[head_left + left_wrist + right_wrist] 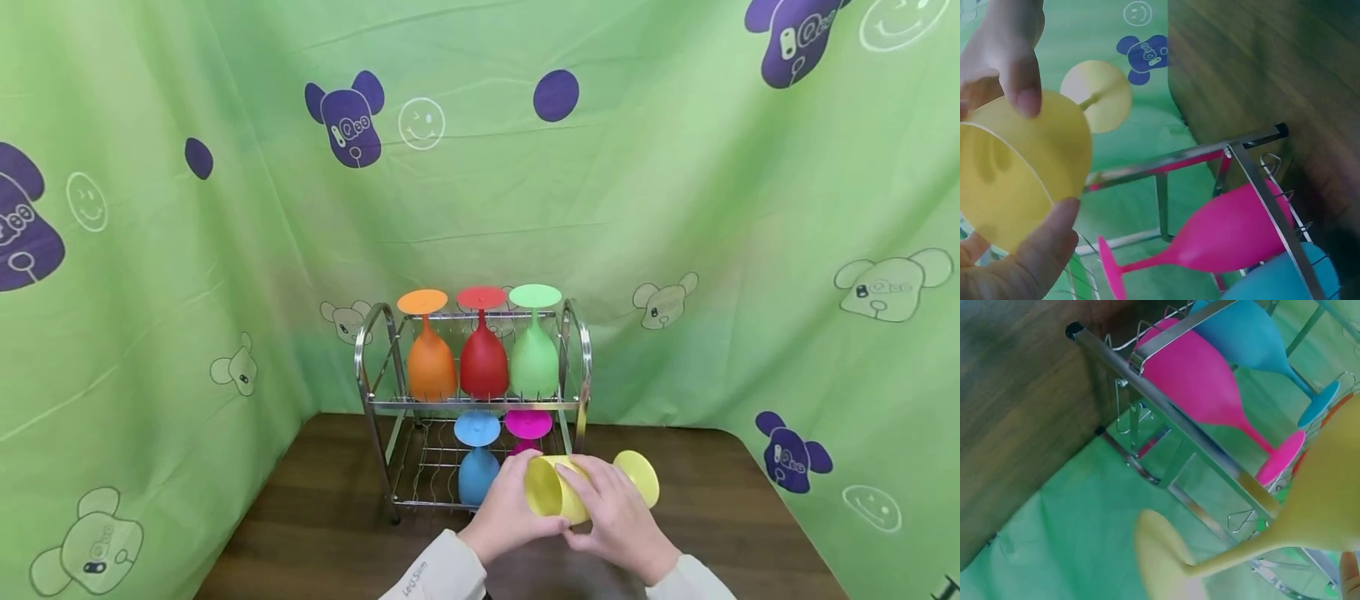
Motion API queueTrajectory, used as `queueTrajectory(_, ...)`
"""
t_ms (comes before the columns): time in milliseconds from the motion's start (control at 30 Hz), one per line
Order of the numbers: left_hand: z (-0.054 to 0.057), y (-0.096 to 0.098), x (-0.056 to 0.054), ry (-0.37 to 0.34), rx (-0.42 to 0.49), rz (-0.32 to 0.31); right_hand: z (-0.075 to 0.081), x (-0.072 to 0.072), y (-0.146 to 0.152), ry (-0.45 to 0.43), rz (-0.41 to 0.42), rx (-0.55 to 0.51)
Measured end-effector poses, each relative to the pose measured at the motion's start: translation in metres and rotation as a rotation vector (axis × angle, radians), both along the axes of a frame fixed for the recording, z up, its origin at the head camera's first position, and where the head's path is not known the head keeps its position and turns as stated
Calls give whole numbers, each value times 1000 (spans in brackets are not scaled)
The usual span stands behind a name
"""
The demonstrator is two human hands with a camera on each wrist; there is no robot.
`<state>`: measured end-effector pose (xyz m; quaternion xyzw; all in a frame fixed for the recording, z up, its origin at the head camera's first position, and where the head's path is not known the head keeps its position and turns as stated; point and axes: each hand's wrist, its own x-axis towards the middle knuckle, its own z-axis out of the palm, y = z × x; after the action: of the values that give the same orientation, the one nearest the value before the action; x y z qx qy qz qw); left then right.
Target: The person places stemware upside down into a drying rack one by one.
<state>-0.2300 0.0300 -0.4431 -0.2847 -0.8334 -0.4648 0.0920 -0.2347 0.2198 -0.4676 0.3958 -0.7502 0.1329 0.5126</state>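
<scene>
A yellow goblet [546, 487] is held on its side in front of the rack's right end, its mouth toward the left and its round foot toward the right. My left hand [510, 518] grips the bowl near the rim, thumb below; in the left wrist view its thumb [1047, 250] lies at the rim's edge. My right hand [621, 521] holds the bowl from the other side, with fingers over the top. The right wrist view shows the goblet's stem and foot [1166, 556] free of any hand. Beside the left hand, a magenta goblet [529, 423] stands upside down, partly hidden.
A two-tier metal rack [378, 450] stands on the dark wooden table [255, 550]. Its upper tier holds upside-down orange [432, 367], red [483, 367] and light green [534, 367] goblets; a blue goblet [477, 475] is below. Green printed cloth [480, 183] hangs behind.
</scene>
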Motion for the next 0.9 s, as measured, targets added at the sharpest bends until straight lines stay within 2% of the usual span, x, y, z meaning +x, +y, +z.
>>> queueTrajectory(133, 0, -9, -4, -195, 209, 17, 4, -1, 5, 39, -32, -93)
queueTrajectory(233, 0, -17, -4, -314, 327, 37, 7, 4, 8, 35, -70, -250)
queueTrajectory(300, -1, -21, -2, -365, 369, 43, 8, 11, 6, -23, -87, -394)
queueTrajectory(333, -2, -23, -1, -383, 384, 41, 9, 16, 4, -87, -100, -478)
queueTrajectory(400, -4, -25, 2, -405, 428, 20, 12, 27, -2, -279, -121, -644)
queueTrajectory(467, -7, -26, 6, -424, 483, -10, 15, 37, -8, -530, -131, -794)
queueTrajectory(533, -11, -24, 9, -426, 537, -37, 18, 45, -15, -790, -129, -900)
queueTrajectory(633, -17, -20, 14, -409, 612, -73, 21, 51, -23, -1090, -27, -1020)
queueTrajectory(700, -20, -17, 18, -375, 647, -87, 21, 52, -28, -1203, 65, -1100)
queueTrajectory(767, -23, -14, 22, -344, 681, -106, 22, 52, -34, -1261, 143, -1167)
queueTrajectory(900, -29, -9, 29, -275, 677, -136, 24, 51, -46, -1265, 235, -1230)
